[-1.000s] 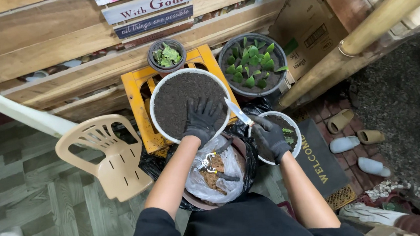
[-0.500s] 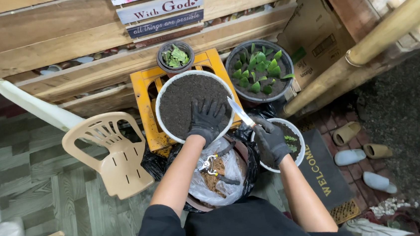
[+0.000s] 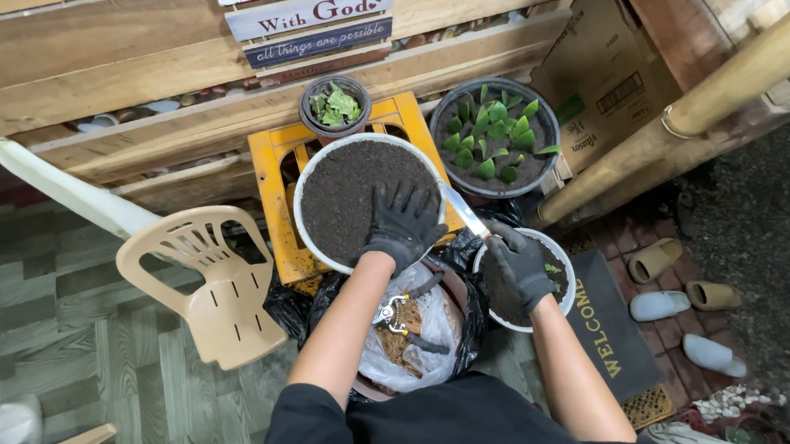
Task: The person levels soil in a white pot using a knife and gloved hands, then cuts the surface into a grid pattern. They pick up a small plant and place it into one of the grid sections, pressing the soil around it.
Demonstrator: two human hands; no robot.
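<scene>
Both my hands wear dark gloves. My left hand point(image 3: 402, 222) lies flat with fingers spread on the dark soil in a large white pot point(image 3: 309, 184), which rests on an orange crate point(image 3: 270, 157). My right hand point(image 3: 517, 266) grips the handle of a knife point(image 3: 463, 212) whose pale blade points up-left toward the big pot's rim. This hand hovers over a smaller white pot point(image 3: 563, 265) holding soil and a small green plant.
A small dark pot with a green plant point(image 3: 335, 105) and a wide pot of green cuttings point(image 3: 493, 136) stand at the back. Pruning shears point(image 3: 400, 312) lie in a white bag. A beige plastic chair point(image 3: 211, 283) stands left; a doormat point(image 3: 607, 328) and sandals point(image 3: 674, 303) right.
The view has shifted slightly. My left hand stays pressed on the soil, and my right hand keeps the knife by the smaller pot.
</scene>
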